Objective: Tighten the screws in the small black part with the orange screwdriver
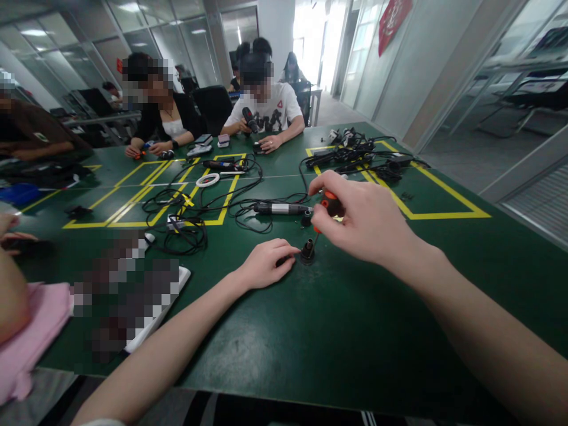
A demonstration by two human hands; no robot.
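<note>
On the green table stands a small black part with a round base and a narrow upright stub. My left hand lies to its left, with bent fingers and fingertips against its side. My right hand is closed around the orange-and-black handle of a screwdriver. The thin shaft points down to the right side of the black part; its tip is hard to make out. Just behind lies a black-and-silver electric screwdriver with a cable. A small black cylindrical piece sits by its right end.
Coiled black cables lie left of centre, near a white ring. A heap of black cables and devices fills the back right. Yellow tape marks the table. Co-workers sit across and at the left, beside a pink cloth.
</note>
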